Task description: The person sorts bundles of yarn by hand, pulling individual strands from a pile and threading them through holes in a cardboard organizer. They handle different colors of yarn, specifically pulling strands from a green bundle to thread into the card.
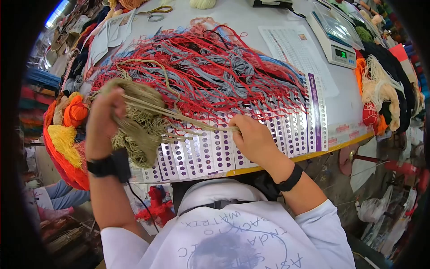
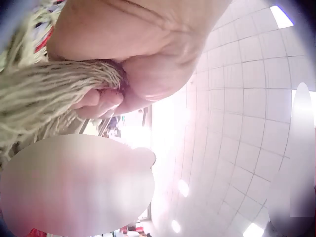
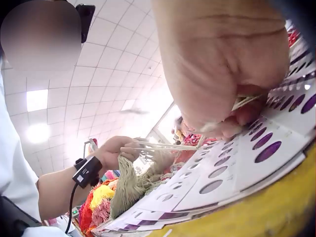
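Observation:
My left hand [image 1: 104, 121] grips a thick skein of olive-beige yarn [image 1: 144, 134] at the left of the table in the head view. The left wrist view shows its fingers curled round the yarn strands [image 2: 49, 94]. Several strands stretch from the skein to my right hand [image 1: 254, 140], whose thumb and fingers pinch their ends close over the perforated cards [image 1: 224, 157]. From the right wrist, those pale strands [image 3: 168, 146] run taut between both hands. Short olive ends lie over the cards to the left of my right hand.
Red, grey and black yarn [image 1: 201, 74] covers the middle of the table behind the cards. A scale [image 1: 333, 38] stands at the back right, near a printed sheet [image 1: 291, 49]. Scissors [image 1: 156, 10] lie at the back left. Orange and yellow yarn [image 1: 65, 141] hangs at the left edge.

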Demonstrator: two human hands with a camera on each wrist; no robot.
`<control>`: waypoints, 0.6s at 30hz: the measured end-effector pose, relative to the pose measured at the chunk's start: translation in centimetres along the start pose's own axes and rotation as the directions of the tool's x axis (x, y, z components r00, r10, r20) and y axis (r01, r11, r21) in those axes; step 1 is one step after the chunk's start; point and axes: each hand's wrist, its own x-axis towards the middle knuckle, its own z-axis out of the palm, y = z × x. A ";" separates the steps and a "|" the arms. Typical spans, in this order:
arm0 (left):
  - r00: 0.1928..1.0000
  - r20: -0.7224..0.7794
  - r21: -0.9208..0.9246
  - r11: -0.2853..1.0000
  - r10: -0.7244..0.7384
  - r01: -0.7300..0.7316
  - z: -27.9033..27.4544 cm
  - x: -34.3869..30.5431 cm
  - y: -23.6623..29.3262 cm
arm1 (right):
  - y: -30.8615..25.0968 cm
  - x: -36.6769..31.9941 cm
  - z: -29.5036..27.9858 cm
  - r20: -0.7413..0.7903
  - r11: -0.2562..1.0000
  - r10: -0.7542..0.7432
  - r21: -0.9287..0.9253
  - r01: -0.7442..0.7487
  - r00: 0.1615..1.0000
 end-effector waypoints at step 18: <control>0.775 0.619 -0.491 0.707 -0.127 0.509 13.7 -8.1 -2.8 | -8.1 0.7 -1.9 0.183 0.555 0.143 0.799 -0.232 0.973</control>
